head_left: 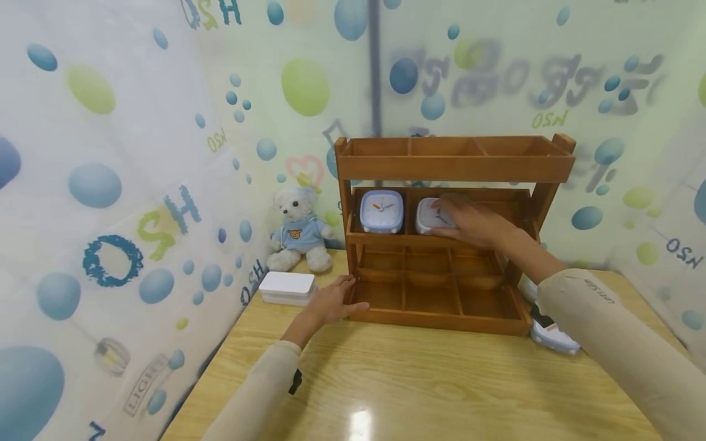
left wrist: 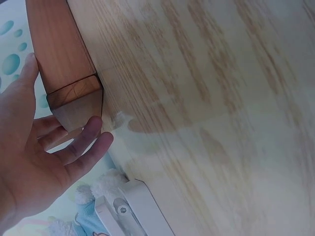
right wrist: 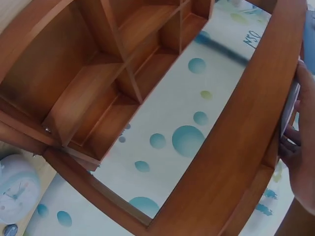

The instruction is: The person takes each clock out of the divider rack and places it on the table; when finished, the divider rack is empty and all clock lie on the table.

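Observation:
A brown wooden tiered rack (head_left: pixel 456 168) stands on the table. My right hand (head_left: pixel 469 220) grips a white alarm clock (head_left: pixel 427 214) from its right side, in the middle compartment of the rack's middle tier. The right wrist view shows only part of that hand (right wrist: pixel 305 147) at the edge, fingers round the clock's rim. Left of it, a blue-rimmed alarm clock (head_left: pixel 382 212) sits upright, facing forward. My left hand (head_left: pixel 330 301) holds the rack's lower left corner; in the left wrist view its thumb and fingers (left wrist: pixel 78 150) lie round the wooden end (left wrist: pixel 74 98).
A white teddy bear (head_left: pixel 298 229) in a blue shirt sits at the back left, behind a white lidded box (head_left: pixel 288 288). More clocks lie right of the rack, one white-and-blue clock (head_left: pixel 554 337) partly behind my right sleeve. Patterned walls close off the table's (head_left: pixel 419 380) back and sides.

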{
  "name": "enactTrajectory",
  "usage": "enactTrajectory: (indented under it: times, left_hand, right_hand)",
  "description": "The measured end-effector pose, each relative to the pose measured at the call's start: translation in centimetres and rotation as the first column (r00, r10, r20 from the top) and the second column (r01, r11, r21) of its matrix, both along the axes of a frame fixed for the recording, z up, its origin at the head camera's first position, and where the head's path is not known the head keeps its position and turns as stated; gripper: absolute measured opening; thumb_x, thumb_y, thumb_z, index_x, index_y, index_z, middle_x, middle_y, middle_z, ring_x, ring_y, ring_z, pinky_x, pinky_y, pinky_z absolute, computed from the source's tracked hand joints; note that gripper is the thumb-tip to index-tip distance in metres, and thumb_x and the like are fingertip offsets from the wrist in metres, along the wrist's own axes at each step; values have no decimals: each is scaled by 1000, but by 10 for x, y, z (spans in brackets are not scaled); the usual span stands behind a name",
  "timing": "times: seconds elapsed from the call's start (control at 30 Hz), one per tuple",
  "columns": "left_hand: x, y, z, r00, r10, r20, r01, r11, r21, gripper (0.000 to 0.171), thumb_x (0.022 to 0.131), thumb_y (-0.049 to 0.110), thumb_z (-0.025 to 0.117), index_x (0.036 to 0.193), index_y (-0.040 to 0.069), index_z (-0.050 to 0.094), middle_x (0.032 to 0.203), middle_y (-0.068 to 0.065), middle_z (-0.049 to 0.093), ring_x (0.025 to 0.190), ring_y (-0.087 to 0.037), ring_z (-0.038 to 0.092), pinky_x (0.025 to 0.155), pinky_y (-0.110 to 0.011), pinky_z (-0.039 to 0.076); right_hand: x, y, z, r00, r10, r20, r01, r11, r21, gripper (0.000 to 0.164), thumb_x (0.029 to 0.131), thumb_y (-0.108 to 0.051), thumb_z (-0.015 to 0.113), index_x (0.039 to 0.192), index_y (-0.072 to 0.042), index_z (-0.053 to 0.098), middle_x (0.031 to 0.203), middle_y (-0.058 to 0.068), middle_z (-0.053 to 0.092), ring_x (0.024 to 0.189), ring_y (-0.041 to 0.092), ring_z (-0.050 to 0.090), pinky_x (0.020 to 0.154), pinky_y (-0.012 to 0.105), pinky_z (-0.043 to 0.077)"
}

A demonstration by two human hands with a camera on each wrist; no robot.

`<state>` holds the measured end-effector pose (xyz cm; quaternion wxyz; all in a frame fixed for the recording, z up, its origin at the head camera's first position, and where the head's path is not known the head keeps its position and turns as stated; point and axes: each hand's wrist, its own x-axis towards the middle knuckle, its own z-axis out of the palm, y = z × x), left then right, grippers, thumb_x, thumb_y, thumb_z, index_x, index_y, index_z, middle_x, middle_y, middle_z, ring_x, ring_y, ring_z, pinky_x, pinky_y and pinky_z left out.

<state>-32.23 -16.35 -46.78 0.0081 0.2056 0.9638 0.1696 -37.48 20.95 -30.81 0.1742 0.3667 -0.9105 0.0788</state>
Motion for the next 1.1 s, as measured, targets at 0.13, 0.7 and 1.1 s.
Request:
enactTrajectory:
  times: [0.13, 0.7, 1.1]
  left_hand:
    - [1, 1, 0, 1000, -3, 4, 3, 1000, -17, 91, 94, 68, 62, 158, 5, 44, 162, -13, 41, 125, -40, 61, 104, -52, 49]
    - [0, 3, -1, 1000, -2, 16, 2, 1000, -4, 89, 96, 66, 63, 158, 5, 43, 163, -12, 39, 102, -34, 70, 91, -49, 56]
    - [0, 2, 0, 1000, 8, 12, -8, 1000, -25, 91, 96, 69, 59, 159, 6, 42, 165, -10, 38, 105, -34, 70, 94, -49, 55]
  right_hand:
    - [3, 6, 2, 999, -19, 36, 20, 999, -32, 64, 101, -48, 67, 145, -3, 53, 141, 19, 56, 128, 38, 55, 104, 55, 46]
    - [47, 27, 15, 998, 36, -44, -37, 999, -38, 57, 91, -36, 81, 136, -7, 61, 140, 21, 57, 128, 42, 53, 99, 60, 49]
    - [97, 89, 16, 971, 112, -210, -110, 994, 21, 62, 81, -35, 88, 130, -3, 65, 128, 19, 63, 116, 39, 60, 87, 57, 55]
